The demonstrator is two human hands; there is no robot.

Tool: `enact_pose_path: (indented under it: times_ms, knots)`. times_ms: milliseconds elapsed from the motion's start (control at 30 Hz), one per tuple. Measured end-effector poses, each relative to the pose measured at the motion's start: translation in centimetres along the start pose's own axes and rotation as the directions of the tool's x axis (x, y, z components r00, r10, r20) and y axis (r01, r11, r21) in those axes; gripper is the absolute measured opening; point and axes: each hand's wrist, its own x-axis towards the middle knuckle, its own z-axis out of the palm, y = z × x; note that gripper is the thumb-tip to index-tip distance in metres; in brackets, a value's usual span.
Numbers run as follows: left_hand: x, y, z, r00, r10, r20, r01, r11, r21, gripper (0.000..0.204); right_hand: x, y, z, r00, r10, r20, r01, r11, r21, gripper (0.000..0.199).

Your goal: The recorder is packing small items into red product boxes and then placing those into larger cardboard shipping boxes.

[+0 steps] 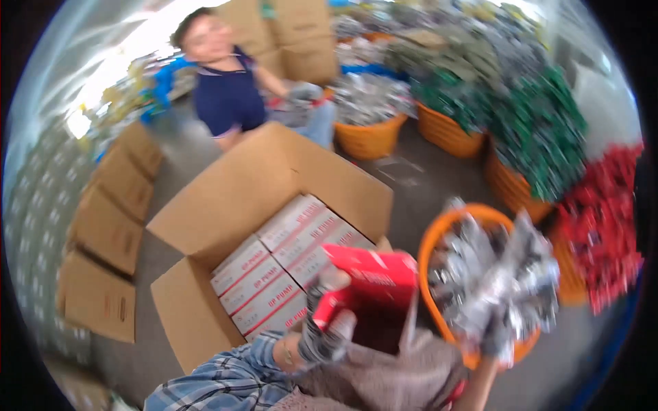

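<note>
My left hand [323,332], in a grey glove, grips the flap edge of a red and white box [377,267]. The box stands open in front of me, its dark inside facing up. Off to the right, my gloved right hand [497,340] is closed around the lower end of a silver part in clear plastic wrap [490,301], over an orange basket [426,274]. More wrapped silver parts [459,250] fill that basket. Both hands are somewhat blurred. Left of the red box stands a big open carton [219,198] packed with white and red boxes [264,281].
A co-worker [229,96] sits beyond the carton. Orange baskets heaped with silver [370,96], green [541,130] and red [606,226] packets curve round the far and right sides. Closed cartons [103,294] line the left, beside a large stack of wrapped goods [41,205].
</note>
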Motion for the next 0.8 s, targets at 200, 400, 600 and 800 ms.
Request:
enact_pose_path:
  times_ms: [200, 400, 600, 800]
  knots:
    - [-1.9, -0.2, 2.0, 0.942, 0.316, 0.115, -0.335, 0.912, 0.238, 0.051, -9.0, -7.2, 4.8, 0.951, -0.261, -0.166, 0.164, 0.88, -0.446, 0.033]
    - [-2.7, 0.4, 4.4, 0.893, 0.348, 0.286, -0.425, 0.86, 0.282, 0.059, -19.4, -20.0, 8.6, 0.928, -0.358, 0.105, 0.369, 0.839, -0.4, 0.032]
    - [-2.5, -0.7, 6.8, 0.896, 0.25, 0.366, -0.293, 0.954, 0.066, 0.07, -23.7, -28.2, 10.5, 0.899, -0.306, 0.314, 0.437, 0.677, -0.592, 0.029]
    - [-0.1, -4.3, 3.5, 0.923, 0.088, 0.375, -0.147, 0.98, 0.132, 0.082, -21.3, -34.3, 17.2, 0.82, -0.167, 0.548, 0.573, 0.219, -0.79, 0.024]
